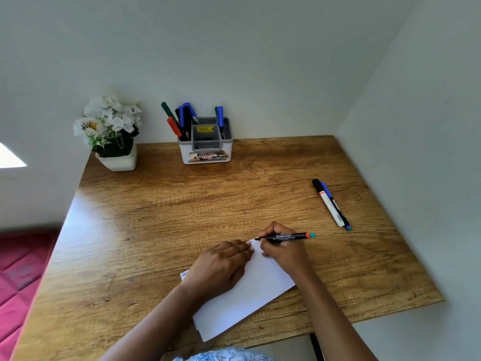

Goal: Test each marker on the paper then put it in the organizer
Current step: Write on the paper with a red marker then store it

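A white sheet of paper (250,295) lies at the near edge of the wooden desk (182,204). My left hand (221,267) presses flat on it. My right hand (282,250) grips a black marker (289,236) with a red and teal end, its tip touching the paper's far corner beside small blue scribbles. A white and grey organizer (207,143) stands at the back of the desk, holding several green, red, black and blue markers. Two loose markers lie side by side at the right: a white one with a black cap (328,203) and a blue one (338,208).
A white pot of white artificial flowers (112,131) sits at the back left corner. Walls close the desk in at the back and right. A red mat (18,272) lies on the floor to the left.
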Action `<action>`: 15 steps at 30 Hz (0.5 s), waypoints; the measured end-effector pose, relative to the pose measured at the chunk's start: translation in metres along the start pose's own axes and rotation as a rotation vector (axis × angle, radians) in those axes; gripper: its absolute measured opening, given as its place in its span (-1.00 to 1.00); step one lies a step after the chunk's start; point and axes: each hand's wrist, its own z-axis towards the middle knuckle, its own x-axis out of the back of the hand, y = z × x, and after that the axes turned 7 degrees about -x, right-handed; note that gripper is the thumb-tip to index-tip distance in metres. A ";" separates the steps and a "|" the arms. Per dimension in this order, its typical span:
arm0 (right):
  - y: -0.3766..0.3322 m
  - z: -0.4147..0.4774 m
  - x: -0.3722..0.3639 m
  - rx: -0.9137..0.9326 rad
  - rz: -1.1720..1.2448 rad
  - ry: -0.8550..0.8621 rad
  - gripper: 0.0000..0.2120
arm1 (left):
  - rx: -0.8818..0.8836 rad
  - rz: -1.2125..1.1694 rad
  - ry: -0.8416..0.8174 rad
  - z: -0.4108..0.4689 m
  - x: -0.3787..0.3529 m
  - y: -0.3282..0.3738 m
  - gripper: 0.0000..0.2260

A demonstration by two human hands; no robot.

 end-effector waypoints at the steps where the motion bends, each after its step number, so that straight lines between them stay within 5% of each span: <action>1: 0.001 0.001 0.000 0.010 0.000 0.007 -0.80 | 0.000 -0.004 -0.006 0.000 0.000 0.000 -0.70; 15: 0.001 0.003 -0.004 0.010 -0.038 0.004 -0.91 | 0.023 -0.012 -0.021 -0.001 0.000 -0.001 -0.69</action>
